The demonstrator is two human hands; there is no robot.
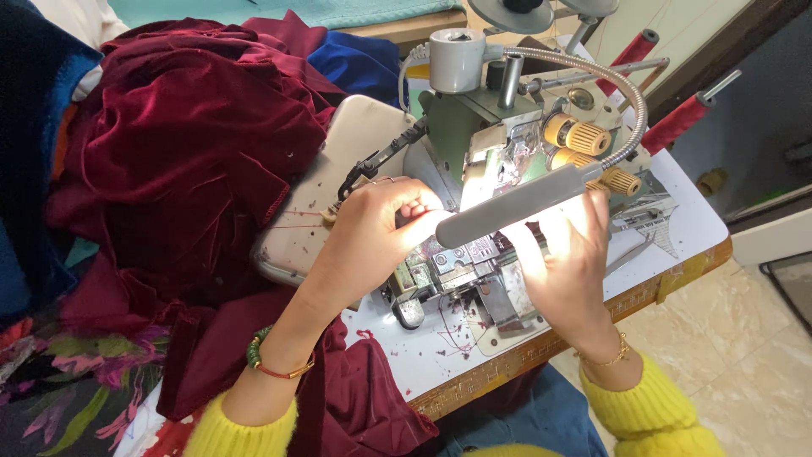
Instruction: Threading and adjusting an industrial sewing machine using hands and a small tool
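Overlock machine: left hand pinched shut on red thread; right hand at looper area, grip unclear. Velvet lies aside, unsewn; threading seemingly unfinished.

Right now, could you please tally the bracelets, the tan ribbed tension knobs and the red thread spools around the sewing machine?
Bracelets: 2, green beaded bracelet, thin gold chain bracelet
Tan ribbed tension knobs: 3
Red thread spools: 2
Total: 7

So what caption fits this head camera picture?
Both hands, left and right, work at a lit sewing machine beside dark red velvet cloth.
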